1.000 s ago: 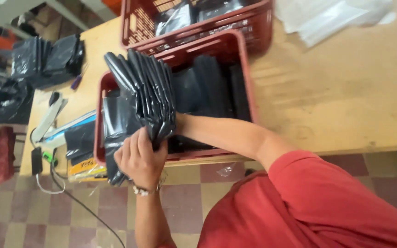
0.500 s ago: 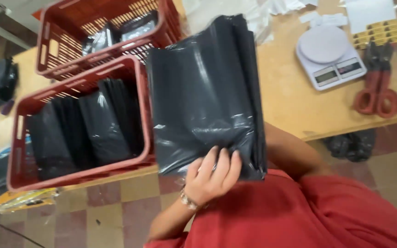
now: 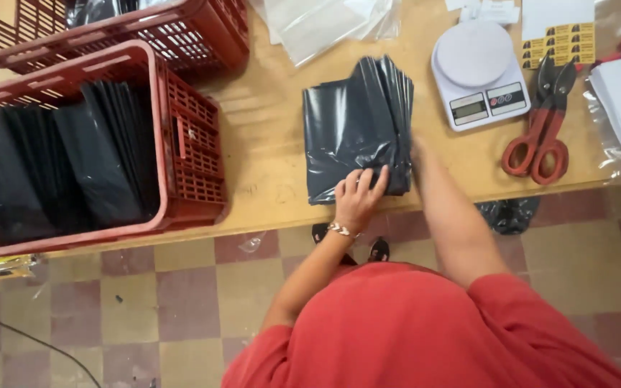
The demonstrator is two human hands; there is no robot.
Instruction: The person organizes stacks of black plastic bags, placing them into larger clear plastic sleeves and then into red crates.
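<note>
One view: head camera, looking down on the surface (image 3: 267, 151).
Bags: one stack of black bags (image 3: 357, 129) lies flat on the surface, between the near crate (image 3: 181, 144) and the scale (image 3: 479, 72).
Left hand (image 3: 357, 197): palm down on the stack's near edge, fingers (image 3: 381, 179) spread and pressing, not clenched.
Right hand: hidden behind the stack's right edge; I cannot tell its grip.
Done: by my judgement, this stack is out of the crate and set down.
Left: many black bags stand in the near crate; the stack looks unsorted.
Crates: two, both red; the far crate (image 3: 210, 29) also holds dark bags.
Scissors (image 3: 540, 136): one red-handled pair.
Scale: one.
</note>
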